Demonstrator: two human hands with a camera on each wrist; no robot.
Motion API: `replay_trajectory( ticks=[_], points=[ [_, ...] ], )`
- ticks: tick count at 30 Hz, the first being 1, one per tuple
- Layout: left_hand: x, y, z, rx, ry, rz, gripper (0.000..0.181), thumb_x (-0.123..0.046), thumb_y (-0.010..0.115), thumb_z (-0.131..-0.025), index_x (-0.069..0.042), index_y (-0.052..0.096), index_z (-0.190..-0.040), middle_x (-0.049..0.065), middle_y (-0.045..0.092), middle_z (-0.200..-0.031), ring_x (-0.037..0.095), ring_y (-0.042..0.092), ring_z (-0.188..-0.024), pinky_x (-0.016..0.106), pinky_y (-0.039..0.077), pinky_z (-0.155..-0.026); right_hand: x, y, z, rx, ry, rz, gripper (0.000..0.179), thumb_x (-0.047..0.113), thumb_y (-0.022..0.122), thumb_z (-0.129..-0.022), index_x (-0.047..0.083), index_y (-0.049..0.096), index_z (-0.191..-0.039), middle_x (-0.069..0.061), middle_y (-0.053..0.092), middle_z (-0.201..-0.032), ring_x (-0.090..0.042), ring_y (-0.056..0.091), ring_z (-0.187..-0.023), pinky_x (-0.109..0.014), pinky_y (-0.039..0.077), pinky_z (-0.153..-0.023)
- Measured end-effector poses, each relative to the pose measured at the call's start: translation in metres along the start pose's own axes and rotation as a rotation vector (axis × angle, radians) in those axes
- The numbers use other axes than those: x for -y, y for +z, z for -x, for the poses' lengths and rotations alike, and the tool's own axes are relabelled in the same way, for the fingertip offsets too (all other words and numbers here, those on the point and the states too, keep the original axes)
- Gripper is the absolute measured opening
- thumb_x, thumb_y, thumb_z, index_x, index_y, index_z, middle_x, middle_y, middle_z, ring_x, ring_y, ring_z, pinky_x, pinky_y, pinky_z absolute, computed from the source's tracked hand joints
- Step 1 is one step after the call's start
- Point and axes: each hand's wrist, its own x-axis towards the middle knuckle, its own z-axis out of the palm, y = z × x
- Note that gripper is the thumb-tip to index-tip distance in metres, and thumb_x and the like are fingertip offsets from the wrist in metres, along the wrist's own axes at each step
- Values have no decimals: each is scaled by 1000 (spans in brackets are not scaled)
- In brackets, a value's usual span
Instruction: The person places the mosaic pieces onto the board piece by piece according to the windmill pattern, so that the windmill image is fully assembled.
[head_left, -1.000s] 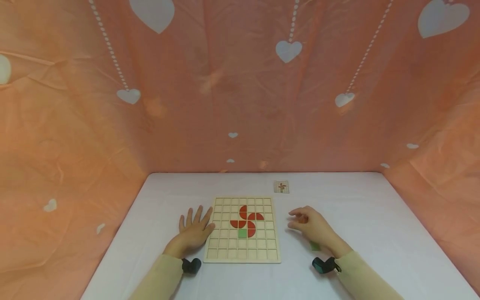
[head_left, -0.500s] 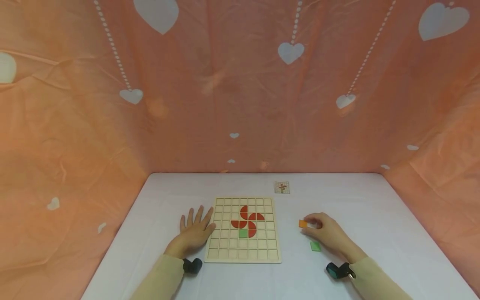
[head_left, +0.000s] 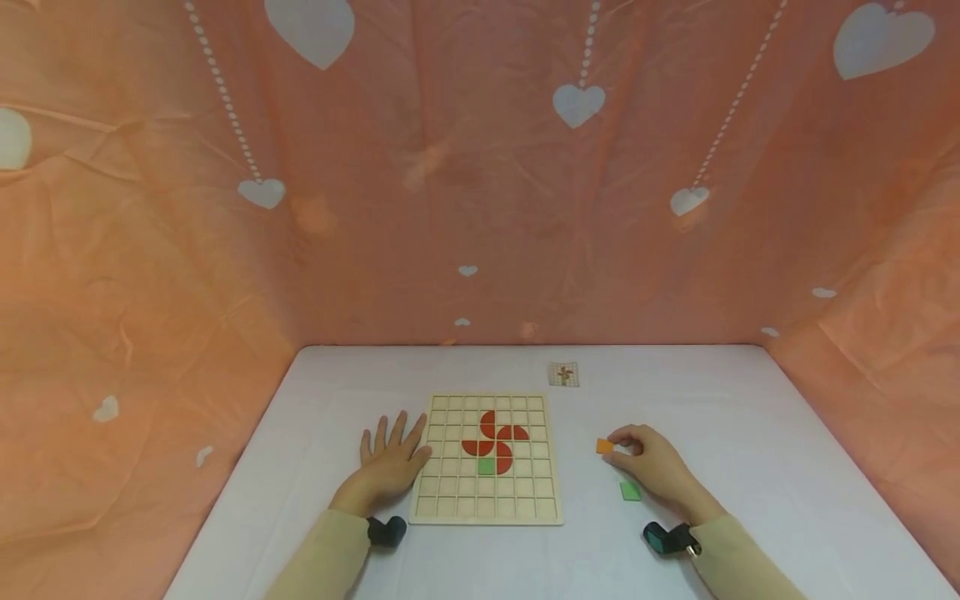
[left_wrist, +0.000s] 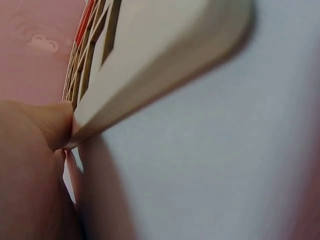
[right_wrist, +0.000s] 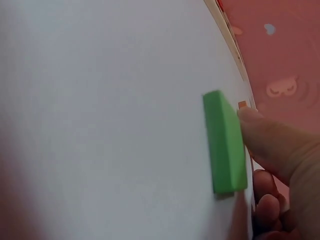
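The wooden grid board (head_left: 446,507) lies on the white table, with red quarter-round pieces (head_left: 504,457) in a pinwheel and one green square (head_left: 487,467) set in its cells. My left hand (head_left: 386,473) lies with fingers spread at the board's left side. In the left wrist view the thumb (left_wrist: 52,122) touches the board's edge. Right of the board, my right hand (head_left: 658,469) pinches an orange square tile (head_left: 604,447) between thumb and fingertip. Only a sliver of this orange tile (right_wrist: 242,104) shows in the right wrist view. A loose green square tile (head_left: 630,492) lies close below that hand.
A small pattern card (head_left: 564,374) bearing a similar pinwheel lies behind the board, to its right. Pink cloth (head_left: 480,208) with hearts walls in the table (head_left: 750,433) at the back and sides. Each wrist wears a small black camera (head_left: 386,532).
My right hand has drawn back to the right, away from the board, and now pinches the orange tile. The green tile beneath it has come into fuller view. My left hand stays put.
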Motion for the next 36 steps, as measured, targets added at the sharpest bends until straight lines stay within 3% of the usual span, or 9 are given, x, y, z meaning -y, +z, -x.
replay_trajectory(
  ticks=[8,19,28,36],
  points=[
    [-1,1,1,-11,-2,10,62,-44,35,-103,-17,17,-156,17,0,-161,42,-14,-143,62,-15,-108,-1,1,-1,-8,16,-28,32,33,76,-84,12,67,-106,-2,56,-91,-19,47,-81,-31,40,-67],
    [-5,-1,-1,-20,3,7,62,-44,35,-103,-17,18,-156,17,1,-161,42,-14,-143,62,-14,-108,-3,-6,-1,32,26,-197,21,21,73,-87,11,61,-100,-5,57,-85,-20,49,-78,-28,41,-64],
    [-3,-2,0,-16,4,18,62,-44,36,-103,-17,18,-156,17,0,-161,42,-15,-143,62,-15,-108,5,-13,-4,81,38,-197,16,24,68,-92,10,64,-98,-4,64,-88,-20,50,-80,-30,41,-68],
    [1,1,0,-12,-4,13,63,-45,36,-103,-17,18,-156,17,0,-161,42,-15,-143,62,-15,-107,32,-11,-8,86,1,-222,13,20,68,-91,9,63,-96,-8,66,-82,-21,54,-66,-27,45,-52]
  ],
)
